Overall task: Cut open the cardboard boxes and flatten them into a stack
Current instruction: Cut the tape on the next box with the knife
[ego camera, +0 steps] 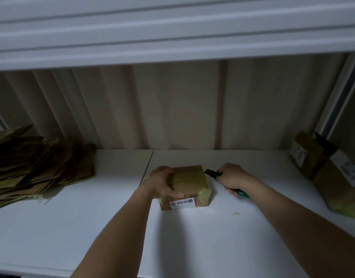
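A small taped cardboard box (189,181) with a white label on its near side sits on the white table (92,227). My left hand (162,183) grips the box's left side, fingers over its top and thumb along the near edge. My right hand (231,176) holds a green utility knife (213,173), whose dark tip touches the box's far right top corner. The knife's green handle end sticks out below my palm.
A stack of flattened cardboard (36,169) lies at the left of the table. Unopened and partly open boxes (329,173) stand at the right edge. A small scrap of tape (235,213) lies near the box. A ribbed wall rises behind.
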